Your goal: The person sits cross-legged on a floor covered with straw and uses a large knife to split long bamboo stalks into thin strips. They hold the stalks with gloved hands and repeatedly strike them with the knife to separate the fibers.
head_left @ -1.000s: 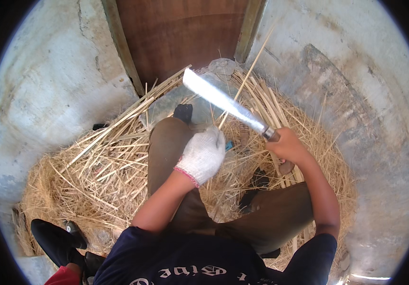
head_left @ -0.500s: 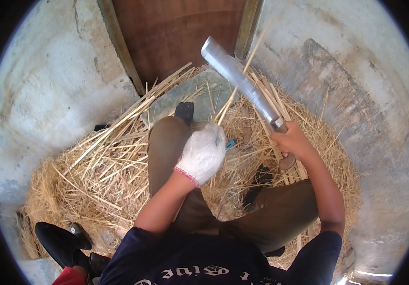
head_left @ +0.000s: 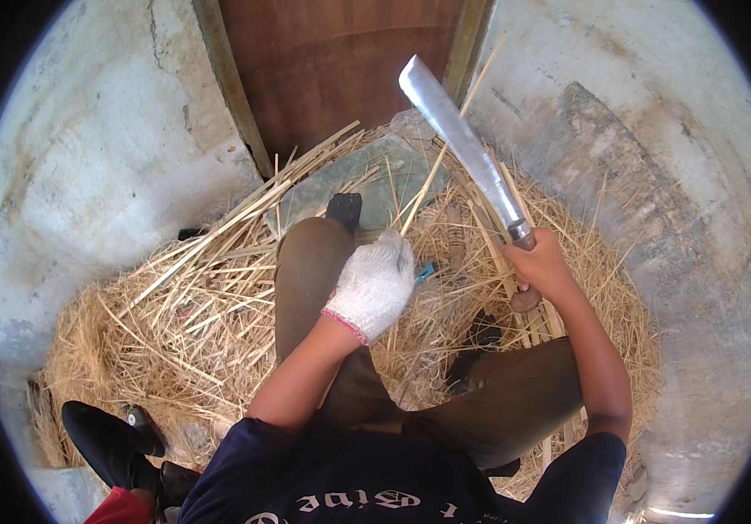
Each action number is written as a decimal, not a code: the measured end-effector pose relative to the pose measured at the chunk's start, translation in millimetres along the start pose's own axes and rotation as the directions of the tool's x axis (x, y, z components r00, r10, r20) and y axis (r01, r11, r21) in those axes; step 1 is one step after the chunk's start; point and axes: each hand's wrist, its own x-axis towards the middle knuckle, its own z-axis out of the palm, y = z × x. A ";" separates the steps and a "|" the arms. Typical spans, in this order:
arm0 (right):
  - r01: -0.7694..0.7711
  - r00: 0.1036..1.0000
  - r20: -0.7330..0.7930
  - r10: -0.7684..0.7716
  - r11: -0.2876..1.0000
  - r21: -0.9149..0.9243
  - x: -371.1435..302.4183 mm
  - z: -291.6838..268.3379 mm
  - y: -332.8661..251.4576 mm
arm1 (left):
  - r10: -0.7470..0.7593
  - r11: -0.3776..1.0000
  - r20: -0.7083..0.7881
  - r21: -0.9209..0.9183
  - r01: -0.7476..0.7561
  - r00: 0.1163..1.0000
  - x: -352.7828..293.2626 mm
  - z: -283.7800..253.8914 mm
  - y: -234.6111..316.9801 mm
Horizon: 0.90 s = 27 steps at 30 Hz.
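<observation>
Two hands are kept busy on the near side of the grey-green slab [head_left: 375, 199], which is taken as the landmark. One pale strip [head_left: 428, 184] is clamped in the closed, white-gloved left hand [head_left: 374, 284], just nearer the body than the slab; from there it is slanted up past the slab's right side. By the right hand [head_left: 540, 262], to the right of the slab and nearer the body, the wooden handle of a broad knife [head_left: 465, 150] is gripped, fingers wrapped round it.

Over the last second the blade has been swung: its tip, earlier pointed over the slab's far edge, is now carried beyond the slab toward the brown door [head_left: 341, 70]. The crossing of blade and strip has been shifted outward, to the strip's far part, while the glove has hardly been moved. Whether strip and metal are touching cannot be told.

By this, an outward pass along the strip is suggested, with the left hand serving as anchor. Loose straw [head_left: 192, 323] is heaped to the slab's left, on the near side.
</observation>
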 end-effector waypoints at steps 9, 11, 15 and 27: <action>0.004 0.998 0.067 -0.010 0.996 0.088 3.3 -4.5 6.6 | -0.013 1.000 -0.003 0.010 0.013 1.000 0.8 -0.6 -1.4; 0.149 0.988 0.064 -0.140 0.974 -0.173 11.1 4.9 21.5 | -0.025 1.000 0.013 0.019 0.025 1.000 1.0 1.4 -2.9; -0.047 0.986 0.154 0.068 0.990 -0.133 6.1 10.4 11.6 | -0.009 0.998 0.003 0.057 0.009 1.000 1.1 3.4 -6.7; 0.010 0.997 0.072 -0.004 0.997 -0.075 6.6 -1.9 7.8 | 0.093 0.996 -0.052 0.011 -0.093 0.994 1.4 4.3 -7.6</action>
